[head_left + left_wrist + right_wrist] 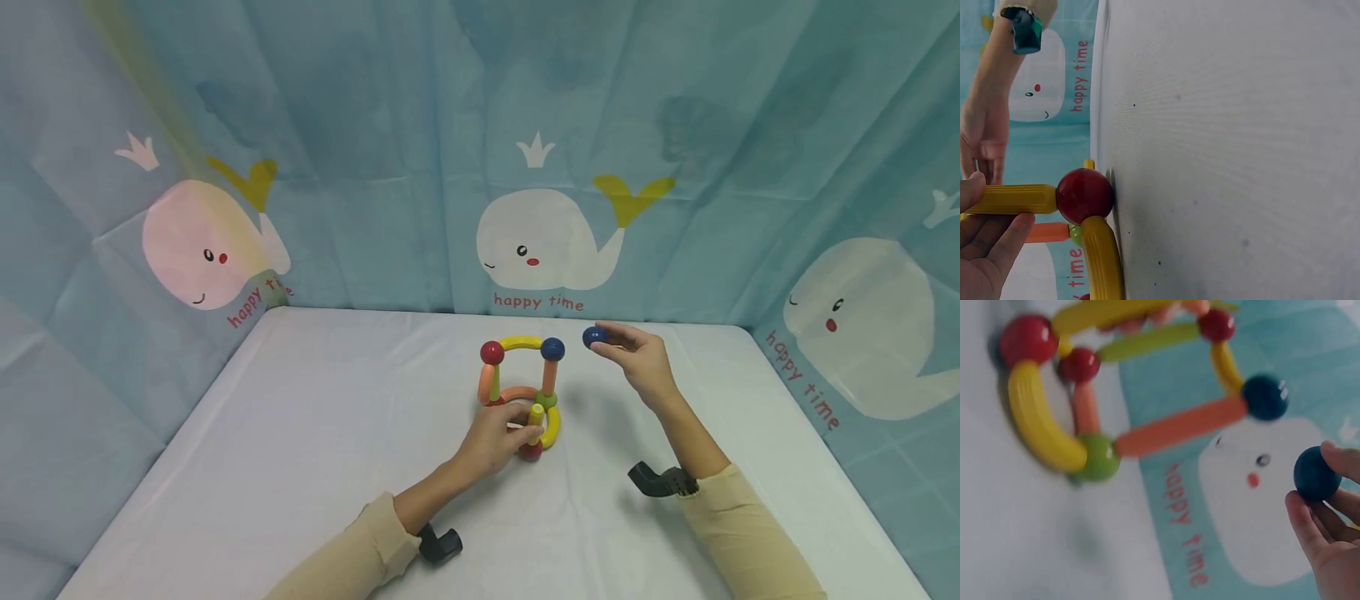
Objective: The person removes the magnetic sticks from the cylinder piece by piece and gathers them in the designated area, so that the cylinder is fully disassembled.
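Between thumb and fingers my left hand (491, 437) grips an upright yellow rod (536, 422) of a ball-and-stick magnetic building toy. That rod's foot meets a red ball (1085, 196) close to the tabletop. A curved yellow rod (1041, 419) links this ball to a green ball (1100, 457). From the green ball rises an orange rod (550, 377), topped by a blue ball (552, 349). A yellow arched rod (521, 342) joins that to a red ball (492, 352). My right hand (643, 362) pinches a separate blue ball (1317, 474), right of the frame and apart from it.
A white cloth (315, 400) covers the table. Behind it hangs a blue curtain (375, 250) printed with whales. A black wrist mount (660, 481) sticks out from the right forearm, and another black mount (440, 546) from the left.
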A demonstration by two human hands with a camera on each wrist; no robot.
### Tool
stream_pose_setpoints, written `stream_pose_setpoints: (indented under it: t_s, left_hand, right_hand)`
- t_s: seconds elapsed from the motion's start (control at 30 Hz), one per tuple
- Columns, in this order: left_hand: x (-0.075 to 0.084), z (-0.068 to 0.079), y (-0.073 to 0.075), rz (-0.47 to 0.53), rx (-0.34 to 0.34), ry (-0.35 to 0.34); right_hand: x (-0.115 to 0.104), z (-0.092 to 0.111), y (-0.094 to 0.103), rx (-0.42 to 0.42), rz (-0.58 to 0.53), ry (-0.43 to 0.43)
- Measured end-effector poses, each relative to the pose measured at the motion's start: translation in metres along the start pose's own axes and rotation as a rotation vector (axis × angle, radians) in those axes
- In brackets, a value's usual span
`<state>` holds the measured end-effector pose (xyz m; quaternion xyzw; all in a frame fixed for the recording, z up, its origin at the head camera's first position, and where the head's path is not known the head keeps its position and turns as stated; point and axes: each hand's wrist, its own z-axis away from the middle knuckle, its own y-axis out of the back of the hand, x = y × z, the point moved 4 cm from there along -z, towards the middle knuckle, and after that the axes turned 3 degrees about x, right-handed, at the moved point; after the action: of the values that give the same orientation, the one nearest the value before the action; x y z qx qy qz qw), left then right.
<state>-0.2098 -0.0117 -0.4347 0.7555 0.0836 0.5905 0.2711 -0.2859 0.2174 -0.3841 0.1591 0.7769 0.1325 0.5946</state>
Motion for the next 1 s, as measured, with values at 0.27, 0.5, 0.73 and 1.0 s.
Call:
stream_pose_setpoints:
  t_s: [0.27,0.5,0.73,1.0]
  left_hand:
    - [0.0,0.0,0.0,-0.003,0.006,-0.016]
    - [0.002,0.0,0.0,-0.002,0.001,-0.025]
    - [0.002,-0.003,0.001,-0.009,0.008,-0.033]
    - [0.001,-0.002,0.001,-0.008,-0.002,-0.049]
  right_hand:
    - [0.038,-0.04,-0.019,-0.087,0.082,-0.125]
    - [0.057,-0.065,-0.049,-0.17,0.192,-0.124]
    - [0.063,-0.086,-0.075,-0.205,0.282,-0.039]
    - [0.067,-0.093,-0.095,-0.258,0.338,-0.033]
